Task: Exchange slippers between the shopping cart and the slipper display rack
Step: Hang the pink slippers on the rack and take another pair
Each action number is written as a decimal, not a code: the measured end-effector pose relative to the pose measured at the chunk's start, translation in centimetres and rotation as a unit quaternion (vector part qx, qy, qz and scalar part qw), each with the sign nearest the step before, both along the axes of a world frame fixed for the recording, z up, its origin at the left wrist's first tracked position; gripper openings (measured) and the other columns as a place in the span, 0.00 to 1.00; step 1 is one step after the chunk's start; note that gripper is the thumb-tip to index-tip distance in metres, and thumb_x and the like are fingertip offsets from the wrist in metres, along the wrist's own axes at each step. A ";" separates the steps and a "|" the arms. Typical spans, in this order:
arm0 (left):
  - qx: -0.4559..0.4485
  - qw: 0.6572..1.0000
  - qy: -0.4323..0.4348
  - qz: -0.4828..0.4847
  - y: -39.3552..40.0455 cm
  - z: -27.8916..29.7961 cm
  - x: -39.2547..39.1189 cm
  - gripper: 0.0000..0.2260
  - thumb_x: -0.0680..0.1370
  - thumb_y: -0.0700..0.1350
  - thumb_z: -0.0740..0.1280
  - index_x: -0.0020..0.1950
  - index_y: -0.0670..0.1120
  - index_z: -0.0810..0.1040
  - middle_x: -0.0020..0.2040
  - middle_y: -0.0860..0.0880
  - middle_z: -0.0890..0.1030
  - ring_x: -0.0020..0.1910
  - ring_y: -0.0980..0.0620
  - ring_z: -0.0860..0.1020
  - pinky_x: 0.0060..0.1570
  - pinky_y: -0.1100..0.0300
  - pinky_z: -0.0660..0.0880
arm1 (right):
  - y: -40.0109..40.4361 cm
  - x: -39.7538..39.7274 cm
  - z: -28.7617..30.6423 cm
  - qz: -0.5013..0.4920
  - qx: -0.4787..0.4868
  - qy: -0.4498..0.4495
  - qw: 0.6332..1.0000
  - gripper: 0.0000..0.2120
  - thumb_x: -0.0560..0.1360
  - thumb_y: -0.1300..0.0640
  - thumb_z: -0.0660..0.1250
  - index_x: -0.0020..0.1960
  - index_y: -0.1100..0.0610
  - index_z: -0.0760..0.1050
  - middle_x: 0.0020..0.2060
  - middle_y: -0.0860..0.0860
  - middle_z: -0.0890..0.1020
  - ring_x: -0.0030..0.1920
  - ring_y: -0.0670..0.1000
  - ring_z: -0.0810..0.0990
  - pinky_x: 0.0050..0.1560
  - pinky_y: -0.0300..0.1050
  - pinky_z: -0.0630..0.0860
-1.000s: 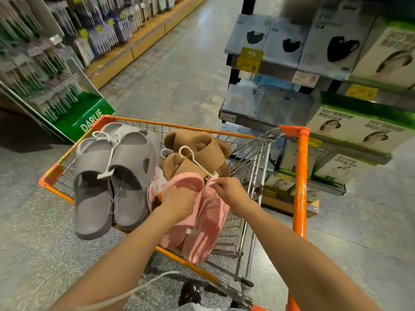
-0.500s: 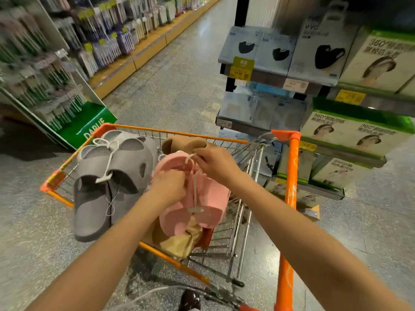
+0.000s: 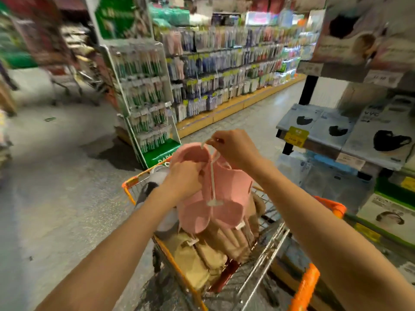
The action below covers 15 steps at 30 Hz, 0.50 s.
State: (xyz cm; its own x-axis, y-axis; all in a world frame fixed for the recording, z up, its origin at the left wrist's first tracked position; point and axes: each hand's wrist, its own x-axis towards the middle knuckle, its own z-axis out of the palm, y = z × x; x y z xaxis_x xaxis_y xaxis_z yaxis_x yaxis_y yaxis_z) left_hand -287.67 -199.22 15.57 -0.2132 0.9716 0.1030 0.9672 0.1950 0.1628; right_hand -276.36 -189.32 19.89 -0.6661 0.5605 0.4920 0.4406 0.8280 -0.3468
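A pair of pink slippers (image 3: 226, 194) on a white plastic hanger (image 3: 212, 176) hangs in the air above the orange wire shopping cart (image 3: 305, 286). My right hand (image 3: 233, 149) pinches the hanger's hook at the top. My left hand (image 3: 182, 178) grips the left pink slipper by its strap. Tan slippers (image 3: 202, 261) lie in the cart below. Grey slippers (image 3: 157, 178) show at the cart's left, mostly hidden behind my left arm.
A green toothbrush stand (image 3: 143, 97) rises just beyond the cart's front. Long shelves of hanging goods (image 3: 224, 70) line the aisle behind it. Shelves of boxed face masks (image 3: 350, 131) stand close on the right. Grey floor (image 3: 56, 176) spreads to the left.
Both hands have lifted the pink slippers higher, up out of the cart. The view has tilted up toward the aisle, and the grey slippers are now mostly covered by my left arm.
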 end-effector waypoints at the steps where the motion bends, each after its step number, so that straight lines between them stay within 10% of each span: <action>1: 0.014 1.000 -0.002 0.026 -1.4 0.7 0.1 0.19 0.77 0.41 0.59 0.69 0.50 0.71 0.61 0.43 0.79 0.61 0.42 0.74 0.61 0.53 0.70 | -0.8 -0.3 0.8 0.024 0.011 0.009 1.000 0.14 0.77 0.53 0.63 0.49 0.62 0.81 0.44 0.60 0.84 0.44 0.60 0.80 0.43 0.49 0.73; 9: 0.078 0.965 0.038 0.247 -18.5 2.4 3.3 0.19 0.78 0.46 0.53 0.68 0.49 0.72 0.60 0.44 0.79 0.61 0.42 0.75 0.62 0.52 0.69 | -13.4 -3.0 2.8 0.312 -0.011 0.090 0.946 0.09 0.73 0.62 0.67 0.38 0.67 0.79 0.26 0.57 0.75 0.29 0.46 0.66 0.31 0.36 0.61; 15: 0.063 0.886 0.029 0.459 -34.8 1.7 7.1 0.20 0.81 0.46 0.55 0.73 0.51 0.64 0.71 0.47 0.70 0.70 0.46 0.66 0.71 0.55 0.60 | -28.7 -6.3 2.8 0.543 0.025 0.030 0.839 0.18 0.73 0.51 0.59 0.38 0.66 0.77 0.32 0.59 0.79 0.35 0.59 0.75 0.34 0.43 0.59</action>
